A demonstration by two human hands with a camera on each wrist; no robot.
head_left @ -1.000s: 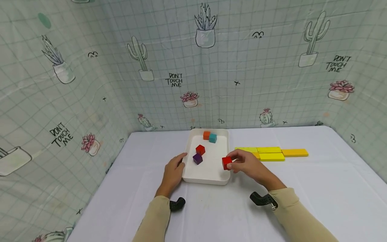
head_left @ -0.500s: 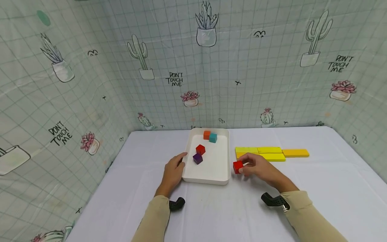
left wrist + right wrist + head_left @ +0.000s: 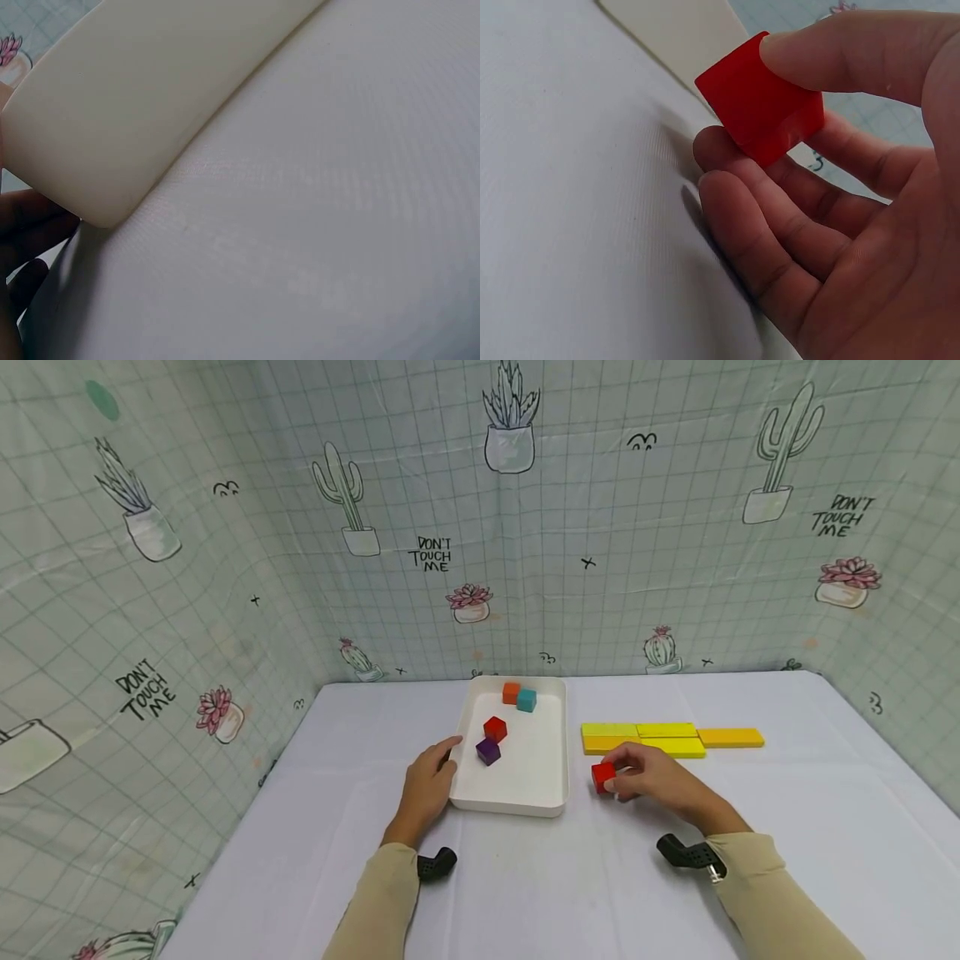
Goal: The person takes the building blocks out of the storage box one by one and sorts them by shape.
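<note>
My right hand [image 3: 663,778] pinches a red cube [image 3: 602,777] between thumb and fingers, low over the white table just right of the white tray [image 3: 528,777]. In the right wrist view the thumb lies on one face of the cube [image 3: 757,97], with the fingers behind and below it. My left hand [image 3: 424,789] touches the left side of the tray, fingertips right at its rim; the left wrist view shows some of its fingers [image 3: 34,225] by the tray's corner. Inside the tray lie another red cube [image 3: 495,729], a purple cube [image 3: 488,752], an orange cube [image 3: 511,692] and a teal cube [image 3: 527,700].
Several flat yellow and orange blocks [image 3: 671,747] lie together on the table behind the right hand. A patterned cloth [image 3: 585,527] with cactus drawings hangs behind the table. Black wrist devices [image 3: 686,852] sit at both sleeves.
My right hand has carried the red cube rightward and toward me, from over the tray's right rim to beside the tray. The left hand and the tray have stayed in place.
</note>
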